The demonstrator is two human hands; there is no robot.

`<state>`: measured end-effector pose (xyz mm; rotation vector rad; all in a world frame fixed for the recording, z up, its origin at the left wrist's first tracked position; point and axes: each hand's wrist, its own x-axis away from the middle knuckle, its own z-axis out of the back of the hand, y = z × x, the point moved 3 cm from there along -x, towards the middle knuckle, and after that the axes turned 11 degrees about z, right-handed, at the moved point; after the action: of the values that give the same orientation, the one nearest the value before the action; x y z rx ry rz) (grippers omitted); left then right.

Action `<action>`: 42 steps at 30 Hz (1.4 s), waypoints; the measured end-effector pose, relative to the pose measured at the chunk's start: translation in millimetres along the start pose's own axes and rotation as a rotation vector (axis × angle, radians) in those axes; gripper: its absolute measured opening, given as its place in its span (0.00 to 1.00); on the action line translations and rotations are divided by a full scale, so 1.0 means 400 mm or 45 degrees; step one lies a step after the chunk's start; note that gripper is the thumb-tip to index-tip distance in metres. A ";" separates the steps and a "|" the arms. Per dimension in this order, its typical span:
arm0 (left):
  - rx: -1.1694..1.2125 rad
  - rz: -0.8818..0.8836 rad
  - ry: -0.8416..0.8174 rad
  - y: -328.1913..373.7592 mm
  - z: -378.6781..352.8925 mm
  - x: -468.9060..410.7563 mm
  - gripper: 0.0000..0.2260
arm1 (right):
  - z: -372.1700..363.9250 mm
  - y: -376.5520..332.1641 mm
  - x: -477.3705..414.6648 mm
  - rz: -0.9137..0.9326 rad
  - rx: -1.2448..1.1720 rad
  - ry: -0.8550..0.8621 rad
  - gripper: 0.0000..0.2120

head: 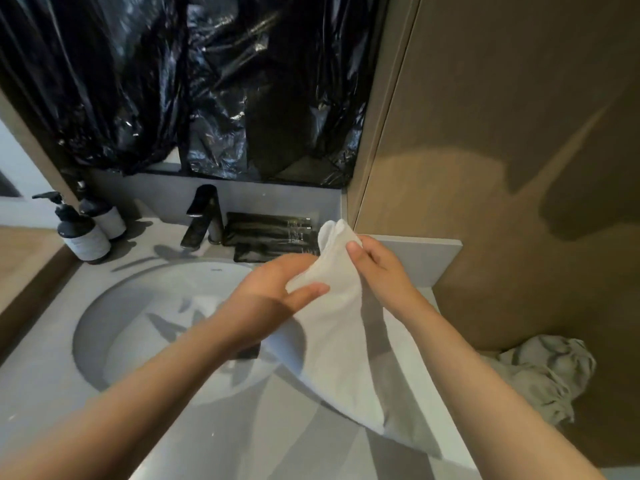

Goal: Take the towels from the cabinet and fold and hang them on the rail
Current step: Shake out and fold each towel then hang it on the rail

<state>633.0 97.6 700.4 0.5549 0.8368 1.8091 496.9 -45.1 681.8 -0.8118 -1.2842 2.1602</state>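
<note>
Above the table's [41, 375] right half, beside the sink [114, 323], the left hand [273, 289] and right hand [381, 271] both pinch the white towel [339, 341]. Its loose tail drapes over the table's near edge, where it could drag through the basin or slip, skewing the fold.

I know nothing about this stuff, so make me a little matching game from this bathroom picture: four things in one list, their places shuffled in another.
Things:
1. white towel
2. grey cloth
3. pump bottles
4. tap

Places:
A. behind the basin
B. at the left end of the counter
C. gripped by the left hand and right hand
D. crumpled low on the right

Pairs: 1-C, 2-D, 3-B, 4-A
</note>
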 end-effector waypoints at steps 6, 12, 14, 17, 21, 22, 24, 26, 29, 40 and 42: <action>-0.154 -0.229 0.116 0.157 0.155 -0.050 0.09 | 0.140 -0.152 -0.018 0.261 0.142 0.271 0.16; 0.354 -0.034 0.279 0.154 0.250 -0.102 0.22 | 0.253 -0.294 -0.015 0.477 0.201 0.618 0.13; 0.745 0.084 0.110 0.139 0.216 -0.120 0.37 | 0.287 -0.333 -0.014 0.520 0.212 0.670 0.11; 0.940 0.054 -0.077 0.159 0.163 -0.142 0.34 | 0.327 -0.384 -0.017 0.582 0.229 0.698 0.09; 1.011 -0.100 0.000 0.225 0.158 -0.166 0.19 | 0.362 -0.437 -0.010 0.627 0.254 0.782 0.08; 1.048 -0.112 0.026 0.241 0.162 -0.171 0.20 | 0.370 -0.450 -0.005 0.633 0.259 0.816 0.09; 1.066 -0.156 0.085 0.274 0.176 -0.179 0.20 | 0.386 -0.476 0.010 0.657 0.274 0.886 0.11; 1.026 -0.221 0.118 0.310 0.196 -0.192 0.17 | 0.400 -0.504 0.025 0.684 0.296 0.948 0.12; 0.999 -0.301 0.072 0.365 0.233 -0.224 0.17 | 0.420 -0.547 0.040 0.694 0.319 1.010 0.11; 1.179 -0.355 -0.186 0.472 0.227 -0.196 0.20 | 0.465 -0.689 0.134 0.698 0.741 1.265 0.15; 1.148 -0.387 -0.182 0.515 0.239 -0.160 0.20 | 0.478 -0.709 0.171 0.683 0.759 1.293 0.16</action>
<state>598.6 17.0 919.5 1.0381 1.5394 1.0341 345.9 9.2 991.5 -1.7515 0.0945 1.8111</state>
